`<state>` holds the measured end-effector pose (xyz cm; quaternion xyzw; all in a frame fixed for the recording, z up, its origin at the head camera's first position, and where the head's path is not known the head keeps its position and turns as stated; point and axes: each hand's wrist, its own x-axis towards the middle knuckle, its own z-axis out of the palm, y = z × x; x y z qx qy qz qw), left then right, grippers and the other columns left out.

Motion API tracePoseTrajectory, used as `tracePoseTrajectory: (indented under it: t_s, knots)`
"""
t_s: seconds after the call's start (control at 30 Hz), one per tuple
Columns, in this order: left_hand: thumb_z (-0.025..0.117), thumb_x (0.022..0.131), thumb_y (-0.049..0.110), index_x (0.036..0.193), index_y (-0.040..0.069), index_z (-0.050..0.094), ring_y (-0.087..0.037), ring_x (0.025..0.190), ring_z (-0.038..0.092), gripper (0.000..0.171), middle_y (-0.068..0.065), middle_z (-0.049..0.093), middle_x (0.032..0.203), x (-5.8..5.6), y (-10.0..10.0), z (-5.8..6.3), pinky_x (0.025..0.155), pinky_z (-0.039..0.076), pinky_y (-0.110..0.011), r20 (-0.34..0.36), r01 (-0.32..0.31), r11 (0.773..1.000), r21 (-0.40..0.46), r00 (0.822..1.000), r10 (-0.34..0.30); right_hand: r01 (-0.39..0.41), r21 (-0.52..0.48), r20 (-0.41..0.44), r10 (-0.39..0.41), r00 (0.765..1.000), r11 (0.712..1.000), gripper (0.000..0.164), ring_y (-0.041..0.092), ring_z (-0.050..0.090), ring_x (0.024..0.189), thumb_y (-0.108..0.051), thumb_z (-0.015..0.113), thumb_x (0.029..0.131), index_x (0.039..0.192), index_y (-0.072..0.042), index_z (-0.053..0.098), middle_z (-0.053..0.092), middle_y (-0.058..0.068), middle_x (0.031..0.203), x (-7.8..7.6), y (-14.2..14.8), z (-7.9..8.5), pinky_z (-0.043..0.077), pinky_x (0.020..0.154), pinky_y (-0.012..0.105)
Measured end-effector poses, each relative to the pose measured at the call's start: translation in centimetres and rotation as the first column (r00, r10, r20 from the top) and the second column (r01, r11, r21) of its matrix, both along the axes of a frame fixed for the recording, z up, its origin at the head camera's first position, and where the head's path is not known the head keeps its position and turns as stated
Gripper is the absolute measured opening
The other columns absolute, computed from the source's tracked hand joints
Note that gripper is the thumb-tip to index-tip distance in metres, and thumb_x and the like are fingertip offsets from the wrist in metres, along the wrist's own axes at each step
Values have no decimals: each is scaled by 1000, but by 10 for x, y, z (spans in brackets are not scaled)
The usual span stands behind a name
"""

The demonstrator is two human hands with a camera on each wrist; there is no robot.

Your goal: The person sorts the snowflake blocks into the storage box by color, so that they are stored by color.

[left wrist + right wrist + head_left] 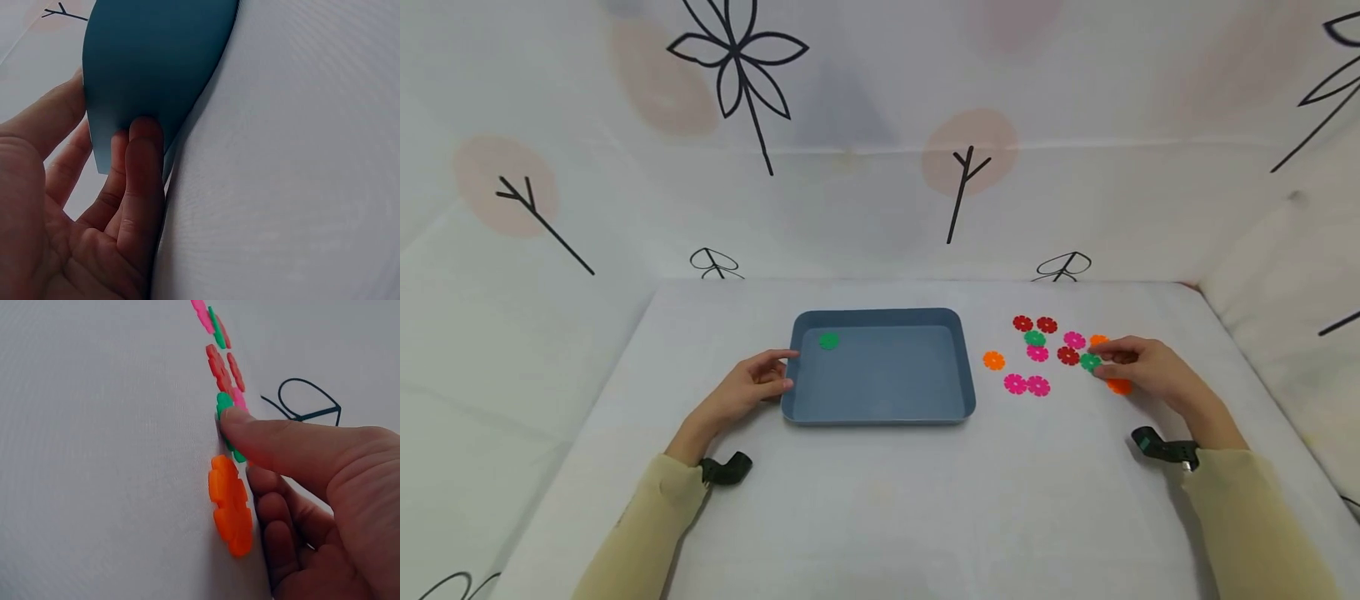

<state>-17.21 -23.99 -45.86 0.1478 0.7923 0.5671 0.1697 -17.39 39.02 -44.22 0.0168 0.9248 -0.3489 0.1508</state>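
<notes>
Your work looks barely begun: one green piece [828, 341] lies in the tray [887, 379], near its far left corner, while a dozen flower-shaped pieces, red, pink, orange and green, lie outside it on the white cloth [925, 508] to the right, so by that count most are left. Your right hand [1161, 375] is at the green disc [1090, 362] within that scatter. Your thumb [247, 428] touches it and your index fingertip is at its far edge, so it lies between the two; I cannot tell whether they pinch it firmly. An orange disc [230, 506] lies just beside it, nearer you. Your left hand [741, 387] holds the tray's left side, fingers curled against the wall.
</notes>
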Motion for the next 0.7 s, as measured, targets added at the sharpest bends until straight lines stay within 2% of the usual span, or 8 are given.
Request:
tracePoseTrajectory:
  t_s: [0.27, 0.7]
  knots:
    - [68, 96, 15, 142, 3, 50, -16, 77, 56, 51, -14, 55, 100, 1, 1, 1, 68, 49, -27, 15, -12, 1000, -13, 1000, 12, 16, 7, -8, -16, 1000, 1000, 63, 40, 42, 110, -34, 73, 91, 136, 4, 51, 48, 24, 122, -1, 0, -4, 51, 72, 27]
    - [68, 97, 15, 142, 3, 50, -16, 76, 55, 50, -13, 55, 99, 1, 2, 1, 67, 49, -26, 8, -11, 999, -32, 1000, 11, 49, -96, -4, -50, 999, 994, 58, 41, 40, 116, -25, 72, 93, 137, 5, 50, 45, 26, 130, 4, -1, -4, 49, 73, 17]
